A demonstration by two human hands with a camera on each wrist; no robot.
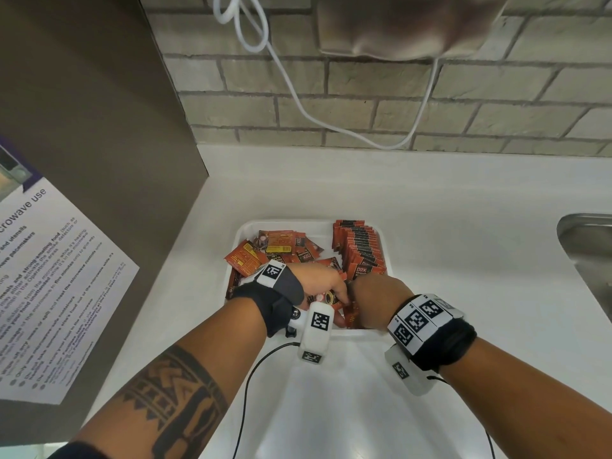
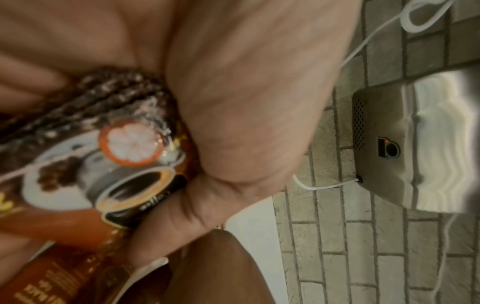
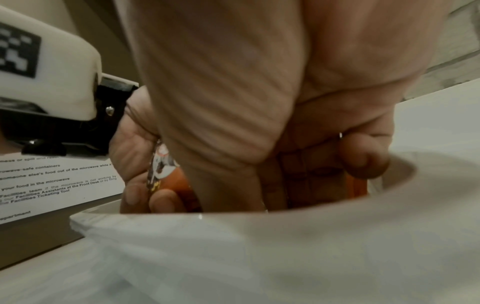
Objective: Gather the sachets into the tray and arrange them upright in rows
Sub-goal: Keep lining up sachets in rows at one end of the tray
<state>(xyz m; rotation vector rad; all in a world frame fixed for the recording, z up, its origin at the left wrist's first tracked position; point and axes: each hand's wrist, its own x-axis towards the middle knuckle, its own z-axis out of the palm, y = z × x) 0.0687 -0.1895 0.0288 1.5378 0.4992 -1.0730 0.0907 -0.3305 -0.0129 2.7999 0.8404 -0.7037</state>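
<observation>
A white tray point(image 1: 318, 225) sits on the counter with orange-red coffee sachets in it. One upright row of sachets point(image 1: 359, 250) stands along its right side; a loose heap of sachets point(image 1: 275, 248) lies at its back left. My left hand point(image 1: 326, 288) is at the tray's near middle and grips a small stack of sachets point(image 2: 103, 168) between thumb and fingers. My right hand point(image 1: 377, 299) is beside it at the near end of the row, fingers curled down around upright sachets point(image 3: 311, 176).
A brown cabinet side with a microwave-use notice point(image 1: 49, 293) rises on the left. A brick wall, a wall-mounted device point(image 1: 407, 24) and a white cable point(image 1: 298, 104) are behind. A steel sink point(image 1: 592, 260) lies to the right. A thin black cable point(image 1: 251, 385) trails on the counter.
</observation>
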